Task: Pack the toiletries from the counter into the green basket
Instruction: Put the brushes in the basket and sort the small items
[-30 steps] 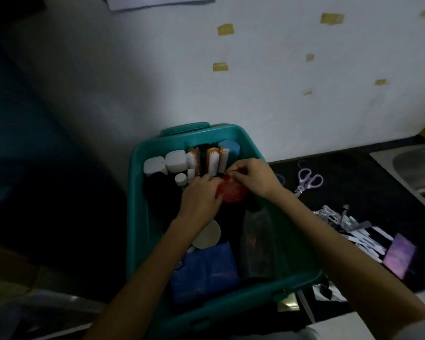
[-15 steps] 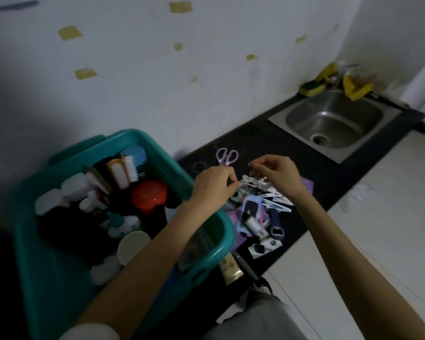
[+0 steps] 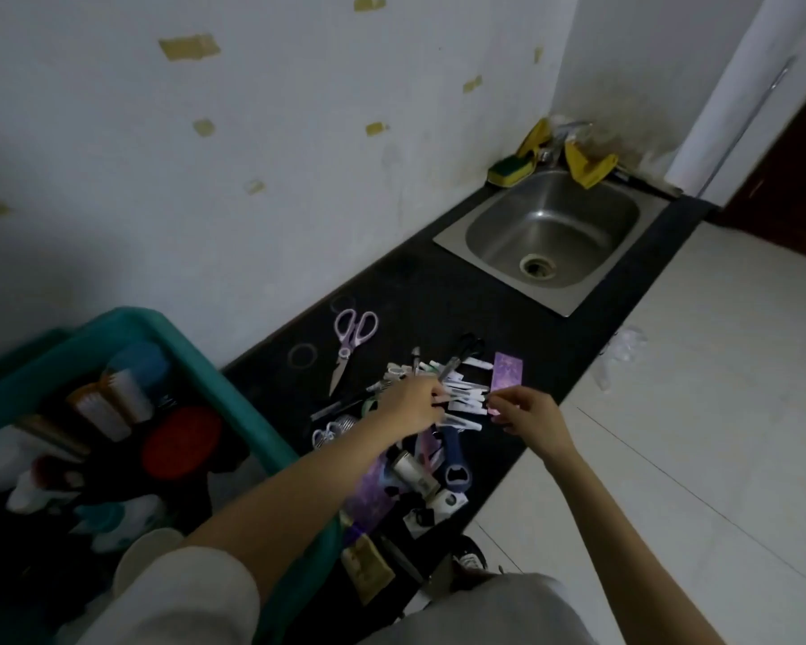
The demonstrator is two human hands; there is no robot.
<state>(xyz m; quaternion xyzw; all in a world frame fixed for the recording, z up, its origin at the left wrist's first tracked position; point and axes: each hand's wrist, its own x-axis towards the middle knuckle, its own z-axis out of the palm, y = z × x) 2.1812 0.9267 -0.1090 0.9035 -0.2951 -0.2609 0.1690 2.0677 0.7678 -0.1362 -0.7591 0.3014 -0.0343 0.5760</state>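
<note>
Here, both hands work over a heap of small white sticks [image 3: 459, 397] on the black counter [image 3: 438, 295], right of the green basket [image 3: 233, 393]. The left hand [image 3: 410, 407] lies on the heap with its fingers curled down onto the sticks; whether it grips any I cannot tell. The right hand [image 3: 526, 412] has thumb and fingertips drawn together, pinching a pink bit [image 3: 493, 408] at the heap's right edge. A purple card [image 3: 508, 371] lies just beyond. Lilac scissors [image 3: 352, 337] lie apart towards the wall. The basket already holds brushes [image 3: 112, 402] and a red disc [image 3: 180, 442]. The sink [image 3: 554, 239] is further along.
</note>
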